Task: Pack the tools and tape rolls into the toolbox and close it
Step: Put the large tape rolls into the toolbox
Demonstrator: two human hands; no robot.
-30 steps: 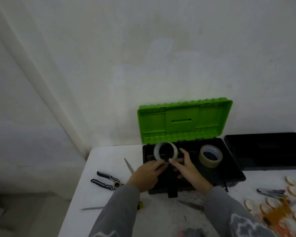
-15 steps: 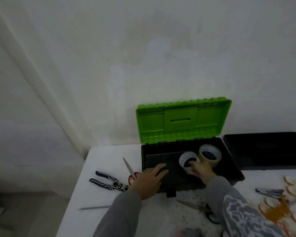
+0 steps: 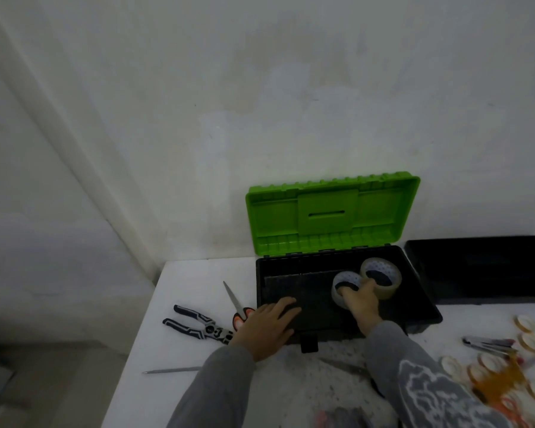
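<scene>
While I watch through the head view, the white table sits much as it did a second ago, with the toolbox against the wall and its green lid standing open. A black tray lies just beside the box on its right.

What has changed is my hands' work. A second ago both hands held the smaller tape roll upright over the left half of the box. Now that roll lies flat inside the right half, touching the larger tape roll behind it. My right hand is still on it, fingers curled over its near rim and gripping it. My left hand has let go and come back to the front left corner of the box, resting there with relaxed, spread fingers that hold nothing.

Left of the box, on the table, the pliers and the scissors lie unpacked, the scissors' orange handles just beside my left hand. A thin metal rod lies nearer the front edge. At the right edge, several small tape rolls remain outside the box.
</scene>
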